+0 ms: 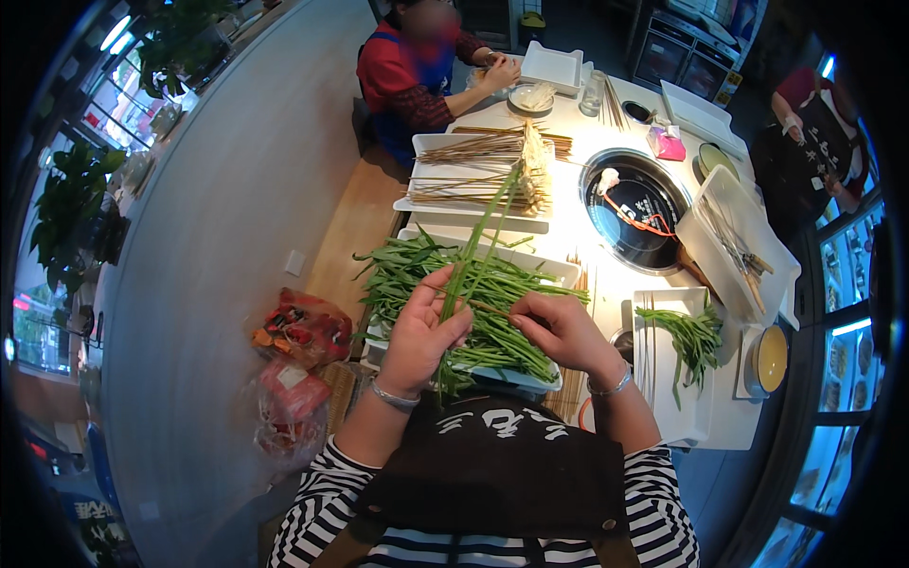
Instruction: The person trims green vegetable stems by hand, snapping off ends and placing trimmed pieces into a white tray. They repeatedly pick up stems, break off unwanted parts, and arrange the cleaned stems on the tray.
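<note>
My left hand grips a small bunch of long green leafy stems, which stand up past the fingers and hang below the palm. Between thumb and fingers, my right hand pinches a thin wooden skewer. The skewer reaches across to the stems in my left hand; whether it pierces them I cannot tell. Beneath both hands a heap of leafy greens fills a white tray, leaves to the left and cut stems to the right.
Beyond lies a white tray of skewers and pale enoki-like mushrooms. At right are a round black cooktop, a tilted plastic bin and a tray with skewered greens. A co-worker sits across; another person stands right.
</note>
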Demonstrator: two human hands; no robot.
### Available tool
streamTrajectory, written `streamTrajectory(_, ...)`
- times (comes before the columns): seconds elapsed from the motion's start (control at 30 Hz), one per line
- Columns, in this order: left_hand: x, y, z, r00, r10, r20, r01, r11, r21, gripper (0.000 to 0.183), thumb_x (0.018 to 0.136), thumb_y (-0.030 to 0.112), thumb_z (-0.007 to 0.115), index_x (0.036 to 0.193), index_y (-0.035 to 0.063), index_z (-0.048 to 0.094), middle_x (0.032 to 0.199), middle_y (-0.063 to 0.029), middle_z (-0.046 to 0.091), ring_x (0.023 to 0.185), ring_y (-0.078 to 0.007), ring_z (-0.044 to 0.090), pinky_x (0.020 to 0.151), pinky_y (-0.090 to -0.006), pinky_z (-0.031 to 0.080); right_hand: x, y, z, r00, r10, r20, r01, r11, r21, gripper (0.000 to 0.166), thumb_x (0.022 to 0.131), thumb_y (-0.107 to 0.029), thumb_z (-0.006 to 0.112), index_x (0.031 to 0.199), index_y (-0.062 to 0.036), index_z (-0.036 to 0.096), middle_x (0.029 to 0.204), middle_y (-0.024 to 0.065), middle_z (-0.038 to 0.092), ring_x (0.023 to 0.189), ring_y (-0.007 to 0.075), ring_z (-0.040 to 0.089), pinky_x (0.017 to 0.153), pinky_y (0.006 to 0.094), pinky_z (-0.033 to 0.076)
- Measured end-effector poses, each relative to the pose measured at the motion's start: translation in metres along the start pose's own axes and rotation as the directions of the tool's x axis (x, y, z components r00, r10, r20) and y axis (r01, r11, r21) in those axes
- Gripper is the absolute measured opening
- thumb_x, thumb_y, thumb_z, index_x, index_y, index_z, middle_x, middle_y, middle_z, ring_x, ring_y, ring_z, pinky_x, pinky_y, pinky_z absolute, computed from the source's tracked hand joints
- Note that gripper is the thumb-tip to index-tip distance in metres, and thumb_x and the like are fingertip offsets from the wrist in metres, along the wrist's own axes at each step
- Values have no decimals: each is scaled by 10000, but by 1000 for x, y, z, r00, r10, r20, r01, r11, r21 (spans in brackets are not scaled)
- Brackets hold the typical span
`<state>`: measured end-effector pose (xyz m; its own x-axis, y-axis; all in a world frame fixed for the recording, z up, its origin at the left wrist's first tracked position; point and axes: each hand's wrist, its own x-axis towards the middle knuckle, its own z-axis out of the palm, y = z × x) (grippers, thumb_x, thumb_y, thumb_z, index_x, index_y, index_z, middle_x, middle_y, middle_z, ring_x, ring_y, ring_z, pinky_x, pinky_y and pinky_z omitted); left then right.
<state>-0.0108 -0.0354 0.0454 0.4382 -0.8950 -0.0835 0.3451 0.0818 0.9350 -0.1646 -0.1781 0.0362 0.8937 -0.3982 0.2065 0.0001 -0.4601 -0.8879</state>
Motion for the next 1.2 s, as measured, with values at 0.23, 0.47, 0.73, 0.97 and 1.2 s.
streamTrajectory(0.23, 1, -8, -8, 961, 192, -197, -140, 958, 251, 271, 897, 33, 552, 1158, -27, 518, 886, -90, 643, 704, -98, 597, 618, -186, 466, -8, -4, 8, 995, 76, -71, -71, 996, 58, 90, 855, -98, 587, 886, -17, 610, 650, 101, 569, 517, 167, 501, 504, 277, 403)
streamTrajectory(0.47, 0, 16, -47, 935, 178, -306, -211, 974, -79, 176, 915, 135, 541, 992, -12, 600, 942, -70, 607, 833, -150, 549, 782, -277, 451, -14, 11, 7, 971, 169, -167, -122, 958, 258, 178, 873, -34, 551, 1029, -9, 633, 743, 29, 606, 592, 70, 512, 549, 217, 422)
streamTrajectory(0.73, -10, 63, -60, 985, 142, -101, -172, 687, -706, 226, 924, 218, 541, 952, -1, 591, 912, -84, 521, 816, -167, 480, 731, -284, 426, -25, 13, -1, 960, 221, -170, -155, 930, 334, 172, 872, -28, 552, 1013, 16, 639, 715, 1, 579, 602, 47, 502, 542, 192, 412)
streamTrajectory(0.97, -18, 65, -57, 984, 120, -129, -175, 737, -653, 201, 914, 190, 552, 978, 13, 622, 928, -91, 498, 846, -176, 461, 757, -291, 430, -25, 3, -6, 965, 199, -169, -139, 940, 311, 173, 864, -12, 551, 1003, 28, 645, 711, 9, 585, 583, 47, 503, 533, 186, 407)
streamTrajectory(1.2, -20, 62, -54, 973, 164, -164, -226, 830, -511, 253, 906, 149, 560, 1101, -12, 572, 902, -68, 515, 812, -151, 468, 729, -269, 428, -25, 0, -5, 967, 200, -160, -138, 933, 333, 174, 858, -10, 555, 999, 32, 649, 715, 18, 592, 583, 50, 511, 530, 188, 407)
